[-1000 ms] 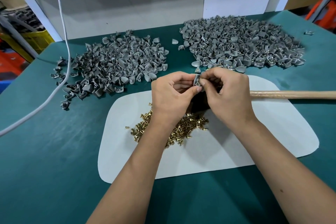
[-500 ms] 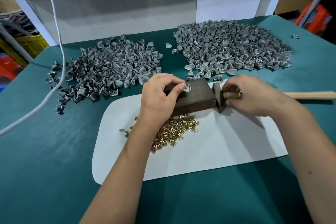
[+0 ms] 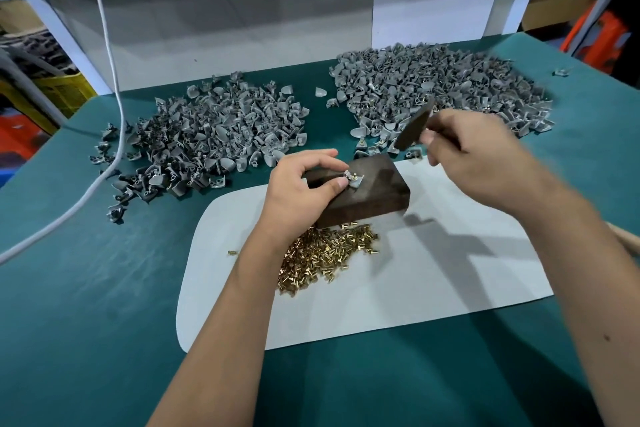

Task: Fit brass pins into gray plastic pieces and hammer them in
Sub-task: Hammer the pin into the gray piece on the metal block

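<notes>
While the left hand [image 3: 304,184] pinches one gray plastic piece [image 3: 355,179] with its brass pin [image 3: 354,176] upright on the dark block [image 3: 374,191], the right hand [image 3: 474,149] holds the hammer [image 3: 414,126] in a closed grip, raised above it. A skewed blow could bend the pin or strike the fingertips [image 3: 341,185] touching the piece. Counted: one block, one hammer, two gray heaps, one loose pin pile [image 3: 325,256].

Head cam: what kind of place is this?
Probably a small factory assembly bench. Two big heaps of gray plastic pieces lie on a green-covered table, with loose brass pins on a white mat. The right hand raises a hammer over a dark block.
</notes>
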{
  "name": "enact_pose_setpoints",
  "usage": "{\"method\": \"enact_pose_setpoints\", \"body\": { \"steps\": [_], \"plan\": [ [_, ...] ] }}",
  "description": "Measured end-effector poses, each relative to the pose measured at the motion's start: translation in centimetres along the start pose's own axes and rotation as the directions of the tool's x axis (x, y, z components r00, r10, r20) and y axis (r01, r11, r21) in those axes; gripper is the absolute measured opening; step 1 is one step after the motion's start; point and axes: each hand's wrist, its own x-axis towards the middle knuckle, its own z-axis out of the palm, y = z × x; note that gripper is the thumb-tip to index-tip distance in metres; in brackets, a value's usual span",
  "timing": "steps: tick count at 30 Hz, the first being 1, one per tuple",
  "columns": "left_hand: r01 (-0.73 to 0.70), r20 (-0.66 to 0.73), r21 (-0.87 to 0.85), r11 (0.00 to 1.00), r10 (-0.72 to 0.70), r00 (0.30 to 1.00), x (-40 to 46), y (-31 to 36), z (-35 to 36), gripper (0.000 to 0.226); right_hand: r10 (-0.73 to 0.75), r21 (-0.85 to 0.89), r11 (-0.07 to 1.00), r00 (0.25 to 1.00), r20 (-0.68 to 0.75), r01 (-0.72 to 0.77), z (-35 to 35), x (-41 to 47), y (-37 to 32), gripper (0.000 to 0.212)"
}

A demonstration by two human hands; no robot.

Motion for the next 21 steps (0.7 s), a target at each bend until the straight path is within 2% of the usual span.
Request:
{"method": "enact_pose_setpoints", "body": {
  "steps": [2, 4, 6, 9, 13, 16, 18, 20, 21],
  "plan": [
    [0.009, 0.006, -0.008, 1.0, -0.009, 1.0, 0.0, 0.0, 0.1, 0.015, -0.022, 0.036, 0.999, 0.996, 0.085, 0.019, 0.6, -0.2, -1.0, 0.017],
    [0.009, 0.009, -0.005, 1.0, -0.009, 1.0, 0.0, -0.1, 0.0, 0.012, -0.06, -0.026, 0.998, 0.985, 0.16, 0.065, 1.2, -0.3, -1.6, 0.017],
    [-0.004, 0.002, 0.008, 1.0, 0.004, 1.0, 0.0, -0.1, 0.0, 0.012, -0.106, -0.1, 0.987, 0.979, 0.176, 0.125, 1.6, -0.2, -2.2, 0.024],
    [-0.036, -0.009, 0.078, 0.996, 0.037, 0.999, 0.2, -0.1, 0.1, 0.012, -0.156, -0.103, 0.981, 0.982, 0.103, 0.167, 1.1, 0.1, -3.1, 0.031],
    [-0.081, -0.004, 0.13, 0.988, 0.082, 0.997, 0.2, -0.3, 0.1, 0.008, -0.245, -0.034, 0.969, 0.965, -0.089, 0.243, 1.1, 0.2, -4.0, 0.029],
    [-0.066, -0.017, 0.11, 0.992, 0.068, 0.998, 0.2, -0.2, 0.2, 0.012, -0.15, -0.185, 0.969, 0.984, 0.098, 0.166, 2.8, 0.1, -3.8, 0.025],
    [-0.056, -0.026, 0.105, 0.993, 0.059, 0.998, 0.2, 0.0, 0.3, 0.014, -0.07, -0.257, 0.96, 0.982, 0.173, 0.114, 2.7, 0.3, -3.7, 0.031],
    [-0.048, -0.032, 0.111, 0.993, 0.052, 0.998, 0.1, 0.1, 0.3, 0.015, -0.073, -0.299, 0.947, 0.984, 0.16, 0.119, 1.8, 0.7, -3.8, 0.031],
    [-0.045, -0.028, 0.111, 0.993, 0.049, 0.998, 0.1, 0.1, 0.3, 0.015, -0.103, -0.279, 0.952, 0.99, 0.097, 0.127, 1.5, 0.7, -3.8, 0.027]
  ]
}}
